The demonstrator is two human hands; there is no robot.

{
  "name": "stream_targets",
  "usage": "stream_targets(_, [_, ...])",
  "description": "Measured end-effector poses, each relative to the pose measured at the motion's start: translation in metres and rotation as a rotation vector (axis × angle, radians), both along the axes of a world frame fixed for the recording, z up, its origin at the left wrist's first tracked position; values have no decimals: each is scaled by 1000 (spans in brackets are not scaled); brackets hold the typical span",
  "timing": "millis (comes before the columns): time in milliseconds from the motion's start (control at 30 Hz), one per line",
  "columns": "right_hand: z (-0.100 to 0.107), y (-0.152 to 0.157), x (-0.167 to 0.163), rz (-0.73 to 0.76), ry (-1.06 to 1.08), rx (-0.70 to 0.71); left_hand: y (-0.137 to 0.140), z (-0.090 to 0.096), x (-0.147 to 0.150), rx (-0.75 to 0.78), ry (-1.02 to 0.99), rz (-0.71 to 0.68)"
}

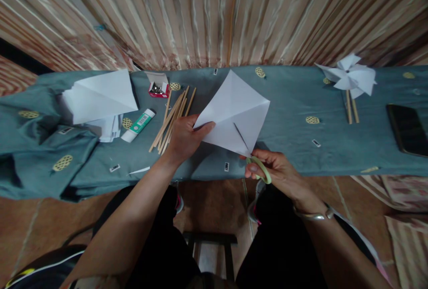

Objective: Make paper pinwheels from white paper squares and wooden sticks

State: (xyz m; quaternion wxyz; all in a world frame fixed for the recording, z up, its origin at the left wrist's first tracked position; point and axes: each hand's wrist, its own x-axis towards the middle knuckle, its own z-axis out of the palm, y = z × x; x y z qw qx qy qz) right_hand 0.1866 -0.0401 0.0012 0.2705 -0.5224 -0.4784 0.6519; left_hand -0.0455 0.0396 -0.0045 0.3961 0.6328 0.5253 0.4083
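My left hand point(189, 139) pinches the left corner of a white square sheet of paper point(230, 101), thumb on top. The sheet is creased across its middle and held above the table. My right hand point(274, 168) is closed around the light green handles of a pair of scissors point(259, 168). One dark blade lies over the paper, pointing from the near corner in toward the centre; the other blade is hidden beneath the sheet. Just left of my left hand lie several thin wooden sticks point(172, 121).
On the green cloth-covered table point(287, 142) are stacked white papers point(103, 95), a glue stick point(138, 125), a small red box of metal pins point(158, 89) and a paper scrap point(139, 171). Paper pinwheels point(351, 75) on sticks and a black phone point(408, 128) lie at right. A striped curtain point(214, 17) hangs behind.
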Motion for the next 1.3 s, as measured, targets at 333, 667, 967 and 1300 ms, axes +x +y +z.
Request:
stream_targets(333, [1, -1, 1, -5, -8, 11, 0, 0, 1, -14, 5, -13])
stream_targets(667, [-2, -1, 0, -39, 51, -19, -1, 0, 1, -46, 12, -6])
stream_targets(967, [-7, -1, -2, -55, 25, -25, -2, -1, 2, -23, 26, -3])
stream_targets(1300, [3, -6, 31, 69, -9, -140, 12, -1, -19, -38, 19, 112])
